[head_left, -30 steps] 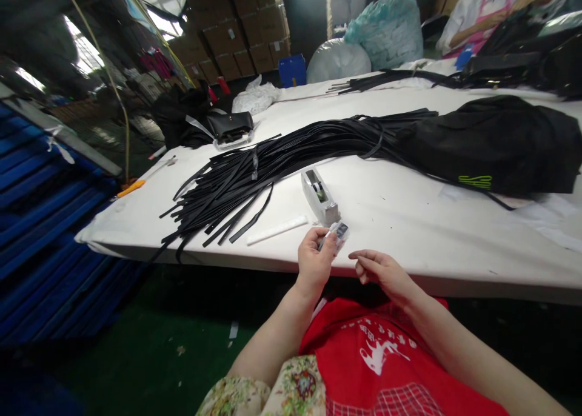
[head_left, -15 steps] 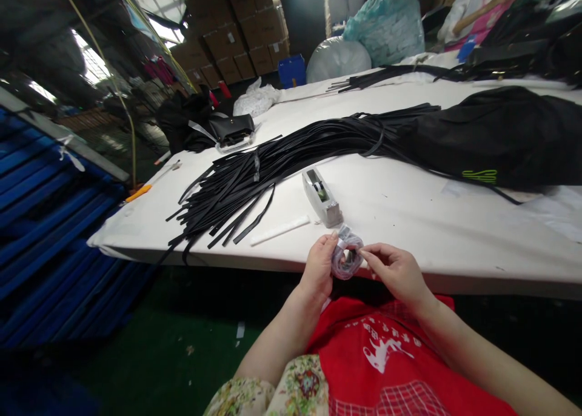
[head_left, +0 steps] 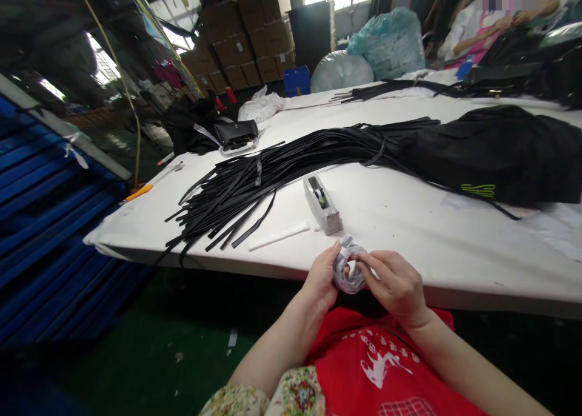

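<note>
A small ring-shaped coil [head_left: 348, 284], whitish grey and looking like a rolled-up strap in thin wrapping, is held just off the table's near edge. My left hand [head_left: 322, 275] is closed on its left side, with the thumb on top near a loose end. At the coil's right side, my right hand [head_left: 396, 284] pinches it with thumb and fingertips, the other fingers curled. Just beyond the coil stands a grey tape dispenser [head_left: 333, 222]. To the left of that lies a narrow white strip [head_left: 278, 236].
Across the white table [head_left: 400, 222] stretches a bundle of long black straps [head_left: 291, 155], its right end under a black cloth [head_left: 500, 149]. A black bag [head_left: 234, 132] and orange-handled tool [head_left: 139, 191] lie left. Blue slats [head_left: 54, 240] stand beyond the left edge. A co-worker [head_left: 482, 34] works far right.
My right hand has shifted left and inward, its fingertips now further onto the coil. The coil has dropped slightly in view as the camera tilted a little.
</note>
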`<state>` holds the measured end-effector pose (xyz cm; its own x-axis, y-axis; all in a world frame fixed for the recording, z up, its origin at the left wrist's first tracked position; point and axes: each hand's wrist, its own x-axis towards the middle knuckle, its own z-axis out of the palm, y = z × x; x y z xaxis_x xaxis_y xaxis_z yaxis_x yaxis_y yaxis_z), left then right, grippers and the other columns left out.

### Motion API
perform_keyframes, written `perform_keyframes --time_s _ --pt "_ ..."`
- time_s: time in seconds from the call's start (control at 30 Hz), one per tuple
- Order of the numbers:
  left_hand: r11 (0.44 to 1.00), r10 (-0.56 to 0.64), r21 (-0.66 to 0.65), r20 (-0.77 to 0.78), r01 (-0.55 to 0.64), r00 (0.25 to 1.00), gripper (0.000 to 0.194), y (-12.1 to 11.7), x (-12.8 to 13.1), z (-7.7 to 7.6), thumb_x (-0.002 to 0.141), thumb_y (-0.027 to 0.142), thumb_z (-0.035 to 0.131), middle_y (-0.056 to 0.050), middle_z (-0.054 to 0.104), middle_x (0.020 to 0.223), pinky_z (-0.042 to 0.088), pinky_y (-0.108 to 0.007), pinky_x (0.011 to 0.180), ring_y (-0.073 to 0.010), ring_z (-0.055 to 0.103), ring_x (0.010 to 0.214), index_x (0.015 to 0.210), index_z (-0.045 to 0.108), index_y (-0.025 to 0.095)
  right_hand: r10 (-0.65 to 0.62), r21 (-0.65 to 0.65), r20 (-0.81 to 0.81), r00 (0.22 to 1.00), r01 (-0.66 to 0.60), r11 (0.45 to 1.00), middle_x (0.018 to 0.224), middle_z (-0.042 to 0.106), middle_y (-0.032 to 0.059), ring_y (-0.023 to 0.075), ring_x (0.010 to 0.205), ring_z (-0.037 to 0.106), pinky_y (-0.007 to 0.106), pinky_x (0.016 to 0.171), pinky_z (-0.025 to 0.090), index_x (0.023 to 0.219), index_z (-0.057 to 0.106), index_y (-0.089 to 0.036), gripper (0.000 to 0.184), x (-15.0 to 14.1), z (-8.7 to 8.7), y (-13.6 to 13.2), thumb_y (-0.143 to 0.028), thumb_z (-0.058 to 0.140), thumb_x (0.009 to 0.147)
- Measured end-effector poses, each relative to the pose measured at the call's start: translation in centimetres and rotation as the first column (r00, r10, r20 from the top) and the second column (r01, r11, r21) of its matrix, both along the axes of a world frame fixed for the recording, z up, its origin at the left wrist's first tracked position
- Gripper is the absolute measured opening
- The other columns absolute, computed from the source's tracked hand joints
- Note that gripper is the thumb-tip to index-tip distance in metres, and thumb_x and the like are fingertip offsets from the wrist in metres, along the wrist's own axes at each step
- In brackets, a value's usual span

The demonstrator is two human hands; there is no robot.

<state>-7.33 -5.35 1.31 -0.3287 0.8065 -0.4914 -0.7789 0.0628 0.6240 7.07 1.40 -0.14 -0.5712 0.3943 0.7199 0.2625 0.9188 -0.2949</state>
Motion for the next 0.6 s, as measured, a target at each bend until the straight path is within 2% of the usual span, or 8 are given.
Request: perform_keyframes --time_s 0.17,0.27,0.37,0.5,0.6 --pt "0.998 0.003 -0.069 0.023 -0.001 1.000 0.035 0.1 0.0 -0.2 0.071 0.044 0.078 0.000 0.062 0.061 0.037 -0.021 0.047 -0.0061 0.046 0.044 0.075 0.062 0.013 0.066 0.082 0.089 0.994 -0.073 0.994 0.095 0.071 0.0088 0.0210 0.087 0.063 0.034 0.082 0.050 0.118 0.065 -0.018 0.029 0.5 -0.2 0.8 -0.010 0.057 0.091" --pt "0.998 0.014 -0.056 0.001 -0.014 1.000 0.036 0.1 0.0 -0.2 0.068 0.045 0.079 0.002 0.058 0.057 0.035 -0.021 0.046 -0.0060 0.044 0.044 0.074 0.062 0.014 0.086 0.104 0.132 0.988 -0.100 0.990 0.095 0.072 0.0090 0.0214 0.088 0.064 0.034 0.084 0.050 0.113 0.067 -0.019 0.024 0.6 -0.1 1.6 -0.015 0.055 0.093" --pt "0.999 0.033 -0.021 -0.079 -0.034 0.996 0.040 0.1 0.1 -0.5 0.065 0.049 0.081 0.002 0.058 0.056 0.035 -0.021 0.047 -0.0062 0.044 0.044 0.071 0.061 0.014 0.098 0.124 0.163 0.982 -0.118 0.985 0.093 0.071 0.0090 0.0215 0.087 0.063 0.034 0.083 0.049 0.109 0.068 -0.018 0.020 0.6 0.0 1.9 -0.018 0.054 0.094" --pt "0.997 0.067 -0.026 -0.213 -0.074 0.975 0.046 0.2 0.2 -0.9 0.063 0.055 0.080 -0.003 0.065 0.063 0.041 -0.023 0.054 -0.0095 0.052 0.052 0.072 0.061 0.013 0.100 0.189 0.224 0.969 -0.144 0.971 0.093 0.071 0.0103 0.0224 0.087 0.061 0.035 0.085 0.048 0.107 0.067 -0.014 0.020 0.8 0.1 1.4 -0.012 0.053 0.093" --pt "0.994 0.086 -0.044 -0.241 -0.099 0.967 0.049 0.5 0.2 -0.8 0.062 0.058 0.080 -0.003 0.066 0.064 0.041 -0.023 0.054 -0.0094 0.052 0.052 0.072 0.061 0.014 0.090 0.214 0.264 0.960 -0.149 0.965 0.091 0.070 0.0101 0.0222 0.084 0.060 0.036 0.082 0.046 0.108 0.066 -0.013 0.021 0.5 -0.3 1.0 -0.010 0.051 0.094"
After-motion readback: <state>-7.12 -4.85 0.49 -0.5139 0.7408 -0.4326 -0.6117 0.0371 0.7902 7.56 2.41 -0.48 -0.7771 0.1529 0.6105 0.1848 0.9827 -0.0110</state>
